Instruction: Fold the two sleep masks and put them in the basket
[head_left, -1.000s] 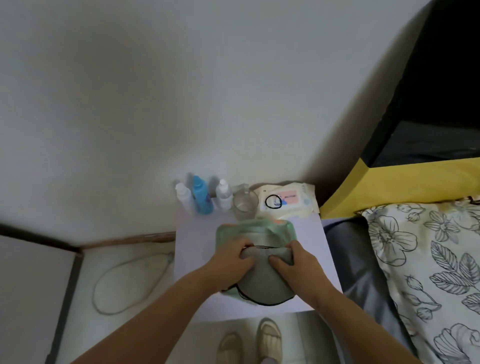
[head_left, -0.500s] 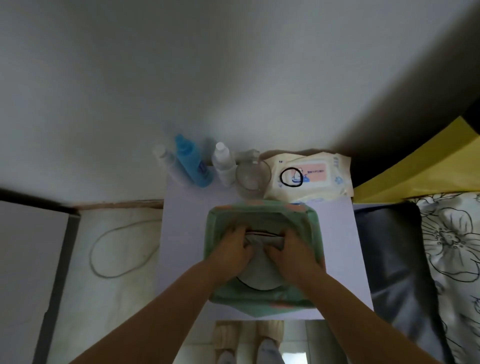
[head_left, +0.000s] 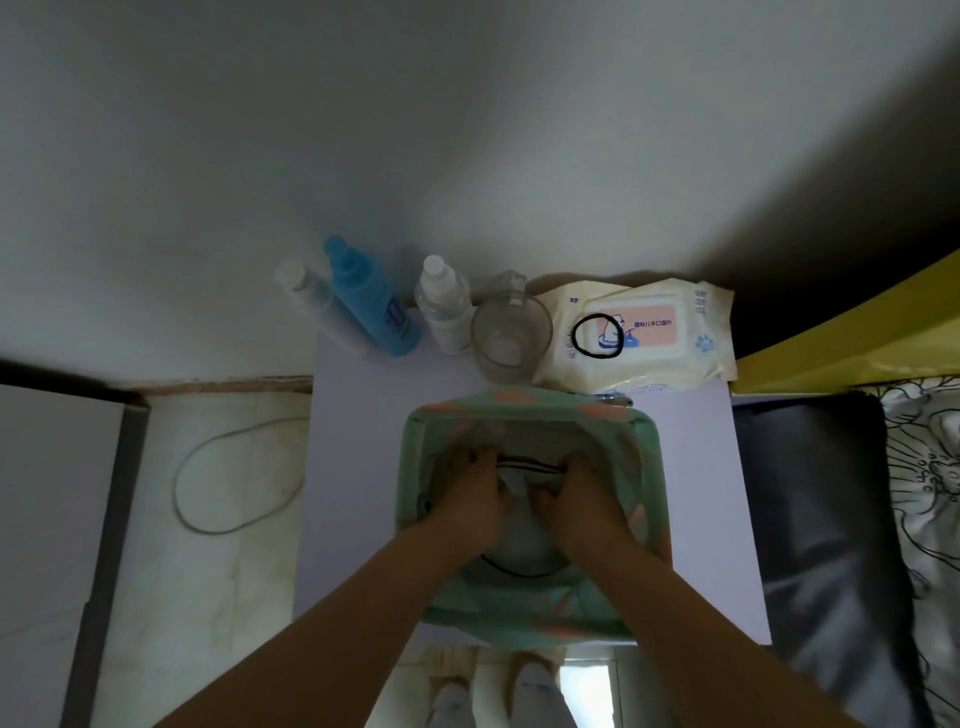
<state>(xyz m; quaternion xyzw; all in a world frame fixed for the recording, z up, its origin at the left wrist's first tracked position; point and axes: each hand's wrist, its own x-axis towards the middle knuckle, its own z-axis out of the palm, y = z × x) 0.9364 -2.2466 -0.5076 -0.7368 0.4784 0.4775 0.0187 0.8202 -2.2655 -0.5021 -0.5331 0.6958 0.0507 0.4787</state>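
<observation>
A green fabric basket (head_left: 649, 467) stands on the small white table (head_left: 358, 467). Both my hands reach down inside it. My left hand (head_left: 470, 506) and my right hand (head_left: 579, 501) press side by side on a folded grey sleep mask (head_left: 524, 540) with a black elastic strap, low in the basket. Fingers of both hands curl over the mask's far edge. I cannot tell a second mask apart beneath it.
Along the wall at the table's back stand a white bottle (head_left: 311, 301), a blue bottle (head_left: 371, 299), a clear bottle (head_left: 444, 301), a glass cup (head_left: 511, 338) and a wipes pack (head_left: 639, 335) with a black hair tie. Floor cable (head_left: 234, 473) left, bed (head_left: 831, 519) right.
My hands have carried the folded grey mask from above the basket rim down into it. The view has tilted to look straight down.
</observation>
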